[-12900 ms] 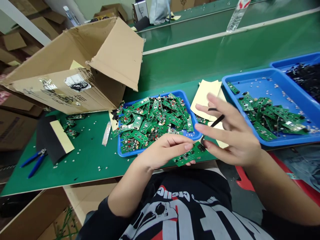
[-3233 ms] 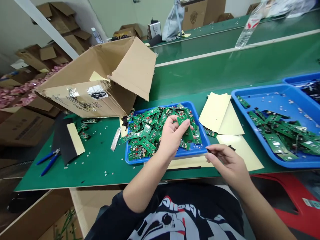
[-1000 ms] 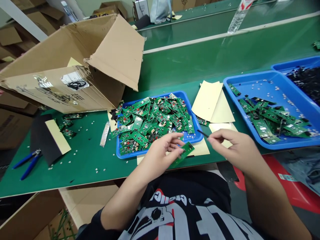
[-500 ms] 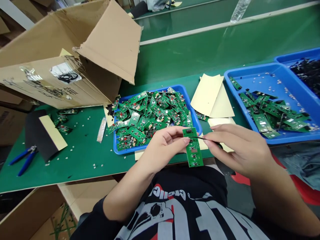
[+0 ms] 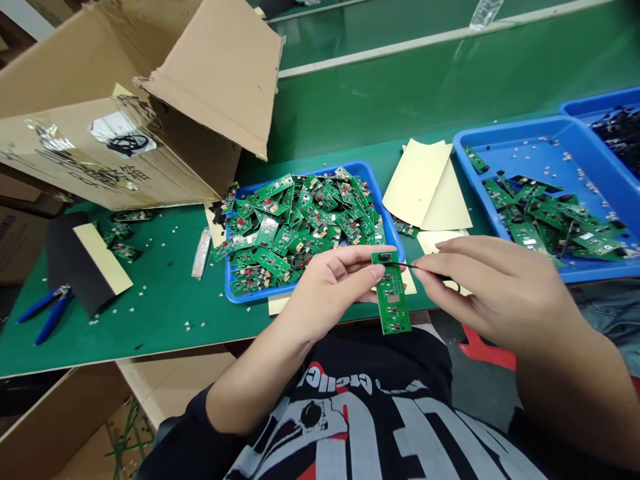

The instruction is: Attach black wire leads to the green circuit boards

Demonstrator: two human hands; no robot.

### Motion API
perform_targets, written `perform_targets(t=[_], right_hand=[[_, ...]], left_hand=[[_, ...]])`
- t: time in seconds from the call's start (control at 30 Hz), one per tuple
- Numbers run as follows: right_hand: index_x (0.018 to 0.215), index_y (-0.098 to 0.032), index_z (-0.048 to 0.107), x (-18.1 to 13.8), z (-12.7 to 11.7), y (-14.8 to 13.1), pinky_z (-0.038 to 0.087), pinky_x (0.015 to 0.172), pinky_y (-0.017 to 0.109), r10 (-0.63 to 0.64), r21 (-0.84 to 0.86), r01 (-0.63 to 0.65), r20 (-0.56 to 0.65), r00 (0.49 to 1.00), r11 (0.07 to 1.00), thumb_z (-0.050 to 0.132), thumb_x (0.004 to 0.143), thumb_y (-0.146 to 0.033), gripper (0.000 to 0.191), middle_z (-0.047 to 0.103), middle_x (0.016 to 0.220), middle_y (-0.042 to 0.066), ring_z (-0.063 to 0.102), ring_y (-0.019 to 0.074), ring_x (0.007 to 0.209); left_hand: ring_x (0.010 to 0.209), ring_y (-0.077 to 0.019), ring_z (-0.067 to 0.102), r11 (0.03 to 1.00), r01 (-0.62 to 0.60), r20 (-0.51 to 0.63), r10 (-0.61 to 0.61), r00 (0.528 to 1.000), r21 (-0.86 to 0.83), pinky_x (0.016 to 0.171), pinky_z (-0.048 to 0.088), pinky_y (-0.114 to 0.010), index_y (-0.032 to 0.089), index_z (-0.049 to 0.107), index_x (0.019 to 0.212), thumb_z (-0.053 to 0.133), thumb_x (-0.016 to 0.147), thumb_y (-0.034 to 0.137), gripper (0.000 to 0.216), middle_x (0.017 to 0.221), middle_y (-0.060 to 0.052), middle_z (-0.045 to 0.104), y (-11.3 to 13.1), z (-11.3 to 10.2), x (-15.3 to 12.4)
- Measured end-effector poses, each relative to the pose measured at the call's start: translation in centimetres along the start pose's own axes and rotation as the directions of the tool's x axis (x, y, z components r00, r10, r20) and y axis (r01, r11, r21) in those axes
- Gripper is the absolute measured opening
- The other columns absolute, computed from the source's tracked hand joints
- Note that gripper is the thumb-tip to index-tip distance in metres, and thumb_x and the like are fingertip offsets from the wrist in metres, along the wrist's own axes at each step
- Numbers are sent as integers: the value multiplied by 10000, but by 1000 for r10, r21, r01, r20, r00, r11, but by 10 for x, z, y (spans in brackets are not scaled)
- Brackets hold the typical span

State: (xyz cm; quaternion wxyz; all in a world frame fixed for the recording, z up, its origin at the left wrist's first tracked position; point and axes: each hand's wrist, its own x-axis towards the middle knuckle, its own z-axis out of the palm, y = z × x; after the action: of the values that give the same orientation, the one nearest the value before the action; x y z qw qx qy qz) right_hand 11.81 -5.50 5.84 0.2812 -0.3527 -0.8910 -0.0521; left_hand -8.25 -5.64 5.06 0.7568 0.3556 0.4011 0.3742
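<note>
My left hand pinches a small green circuit board by its upper left edge, upright over the table's front edge. My right hand is closed on a thin black strip whose tip touches the board's top, beside a black oval part. Just behind my hands stands a blue tray heaped with several green boards.
A second blue tray with boards sits at right, a third holding black parts behind it. Yellow backing sheets lie between the trays. An open cardboard box lies at left, blue pliers near the left edge.
My left hand took a board from the heap and brought it in front of me, turning it upright. My right hand brought the black strip to the board's top.
</note>
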Motion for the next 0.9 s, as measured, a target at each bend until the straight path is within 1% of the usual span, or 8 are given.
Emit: perform_targets(t=[0.13,0.3,0.47,0.57,0.7,0.77,0.83,0.9], right_hand=[[809,-185,611,0,-1,-1,417,523,319,11,0,-11,36,999,1000,568,878,-157,86,625,672,34,575,169,594],[781,-175,612,2,-1,-2,389,510,332,4,-13,-3,34,999,1000,566,881,-156,112,614,660,45,573,177,584],[754,-170,619,4,-3,-2,367,510,338,-10,-32,12,55,998,999,567,879,-152,136,591,633,44,566,183,580],[728,-178,612,5,-4,-3,349,504,331,-13,-52,15,44,999,999,562,882,-149,165,582,622,36,552,171,566],[724,-177,615,8,-7,-4,346,504,331,-10,-60,12,40,999,998,564,877,-144,164,584,615,33,548,170,556],[723,-179,617,9,-8,-4,355,509,334,3,-60,0,58,998,998,561,876,-141,167,593,620,37,557,177,562],[721,-183,620,10,-9,-3,368,521,335,13,-61,-9,67,998,998,559,876,-143,171,611,645,47,573,184,582],[718,-185,621,11,-9,-2,377,533,335,16,-61,-11,71,997,998,554,880,-152,177,631,679,57,586,188,601]], left_hand=[[686,-104,619,999,-5,-27,6,1000,52,609,527,-202,197,715,1000,660,774,241,237,837,-23,704,-1,1,0],[718,-120,616,997,-17,-54,21,998,75,641,547,-236,193,719,992,665,772,281,243,891,-39,705,-2,1,-1],[692,-101,622,999,-10,-34,12,999,36,633,531,-206,204,728,956,668,777,256,196,828,-16,701,-2,0,-1],[678,-102,622,1000,-12,-37,13,999,22,630,526,-212,199,730,947,668,774,253,192,827,-17,699,-1,1,0],[622,-88,584,999,-38,-73,40,997,21,596,506,-202,194,737,919,662,769,244,175,738,-2,669,-1,2,1],[619,-89,580,998,-50,-87,53,995,38,584,499,-199,195,741,916,658,771,244,174,740,-4,668,-2,3,2],[624,-91,584,997,-68,-81,71,994,37,588,503,-202,196,743,919,650,779,244,175,767,-10,679,-2,3,3],[606,-91,583,996,-88,-57,90,994,33,580,504,-203,199,743,933,641,791,251,182,737,-8,676,-2,3,3]])
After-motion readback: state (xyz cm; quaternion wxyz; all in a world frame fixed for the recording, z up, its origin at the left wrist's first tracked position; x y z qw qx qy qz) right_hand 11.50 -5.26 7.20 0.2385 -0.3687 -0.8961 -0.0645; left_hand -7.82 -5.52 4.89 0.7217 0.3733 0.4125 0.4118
